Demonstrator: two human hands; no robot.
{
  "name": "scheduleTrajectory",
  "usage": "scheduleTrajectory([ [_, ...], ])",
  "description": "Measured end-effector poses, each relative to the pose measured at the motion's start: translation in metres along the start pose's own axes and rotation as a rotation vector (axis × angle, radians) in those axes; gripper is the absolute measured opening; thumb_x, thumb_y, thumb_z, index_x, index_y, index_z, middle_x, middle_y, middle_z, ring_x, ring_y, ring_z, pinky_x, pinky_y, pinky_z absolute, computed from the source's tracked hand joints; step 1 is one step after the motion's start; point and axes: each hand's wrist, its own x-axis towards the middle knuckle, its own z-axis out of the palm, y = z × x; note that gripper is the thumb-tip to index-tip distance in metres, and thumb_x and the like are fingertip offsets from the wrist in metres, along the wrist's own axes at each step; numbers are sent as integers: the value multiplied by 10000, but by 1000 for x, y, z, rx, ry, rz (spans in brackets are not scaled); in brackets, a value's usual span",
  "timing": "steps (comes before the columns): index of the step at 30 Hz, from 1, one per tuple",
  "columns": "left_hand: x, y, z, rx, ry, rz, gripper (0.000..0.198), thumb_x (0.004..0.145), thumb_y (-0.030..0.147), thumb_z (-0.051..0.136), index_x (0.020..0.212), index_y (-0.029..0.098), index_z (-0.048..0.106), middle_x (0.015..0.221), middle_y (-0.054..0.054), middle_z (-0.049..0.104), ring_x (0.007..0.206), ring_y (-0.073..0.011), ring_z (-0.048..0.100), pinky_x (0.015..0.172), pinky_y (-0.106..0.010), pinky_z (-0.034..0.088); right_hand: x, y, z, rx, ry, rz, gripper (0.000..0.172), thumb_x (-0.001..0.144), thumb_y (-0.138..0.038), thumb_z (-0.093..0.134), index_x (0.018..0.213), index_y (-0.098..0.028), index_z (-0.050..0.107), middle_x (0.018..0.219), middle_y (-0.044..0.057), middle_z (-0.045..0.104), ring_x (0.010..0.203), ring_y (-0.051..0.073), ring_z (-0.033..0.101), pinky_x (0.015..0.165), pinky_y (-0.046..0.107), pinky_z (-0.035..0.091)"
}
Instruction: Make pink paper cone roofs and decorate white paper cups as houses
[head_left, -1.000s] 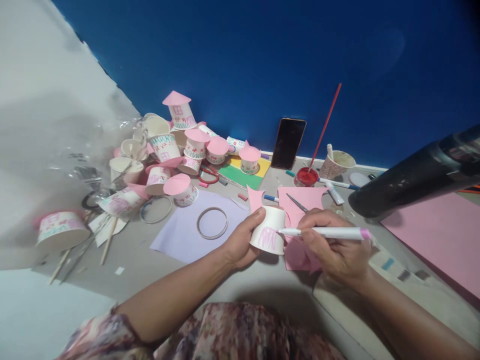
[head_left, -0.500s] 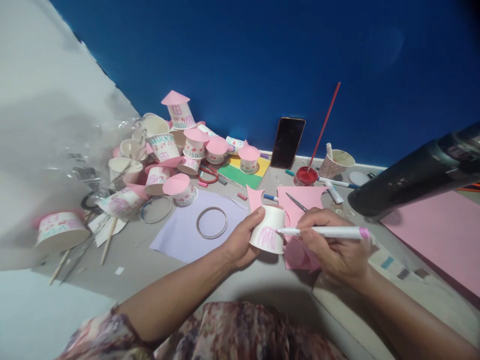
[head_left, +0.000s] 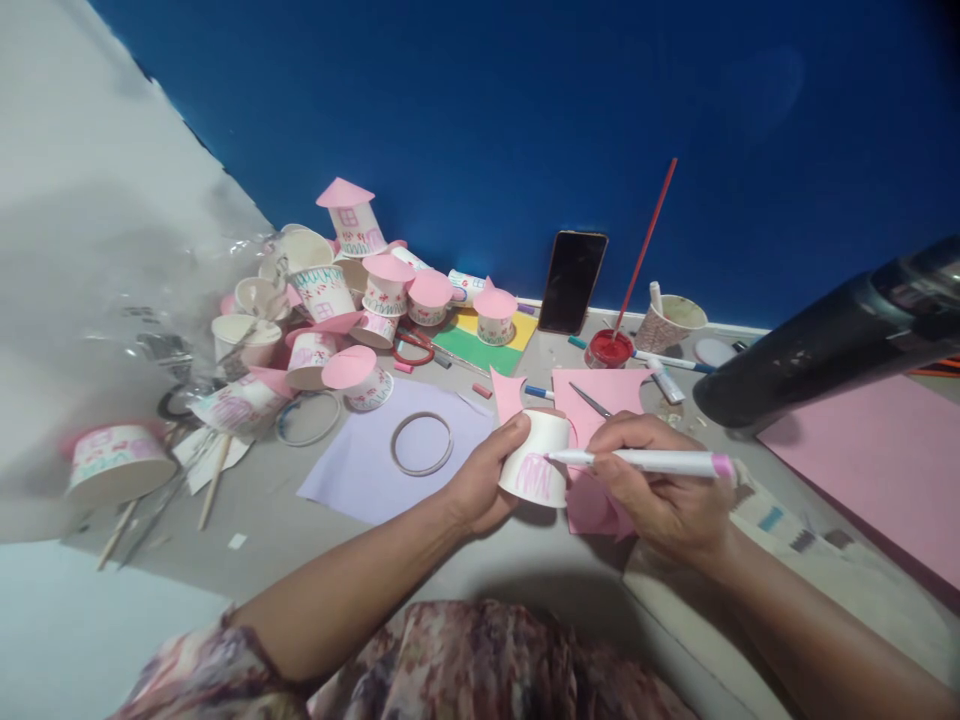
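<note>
My left hand point(head_left: 491, 478) grips a white paper cup point(head_left: 546, 440) that is tilted with its wide rim downward. Pink-purple strokes form an arched patch on the cup's lower side. In my right hand point(head_left: 664, 490) is a white felt-tip pen point(head_left: 667, 461) with a pink end, its tip at the upper right of the patch. Beneath and behind the cup lie cut pieces of pink paper point(head_left: 630, 385). A pair of scissors point(head_left: 589, 400) rests on them, its handles hidden by my right hand.
Decorated paper cups with pink cone roofs point(head_left: 345, 195) crowd the left. A tape roll point(head_left: 421, 443) lies on lilac paper point(head_left: 352, 490). Along the blue wall stand a phone point(head_left: 574, 282), a red paint pot point(head_left: 609, 349) and a patterned cup point(head_left: 667, 325). A dark pole point(head_left: 817, 340) slants in from the right.
The pen tip has shifted slightly left along the top of the pink patch, with my right hand following. The cup stays in my left hand, and the whole view has drifted a little.
</note>
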Motion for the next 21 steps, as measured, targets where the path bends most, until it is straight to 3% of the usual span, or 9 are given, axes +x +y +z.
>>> scheduleTrajectory([
  [21,0,0,0,15,-25,16,445,849,483,766,1116,130,711,928,-78,702,746,-192,653,723,-313,542,0,-3,-1,-77,-31,-36,127,910,-154,608,810,-221,650,650,-4,709,538,145,651,533,265,508],
])
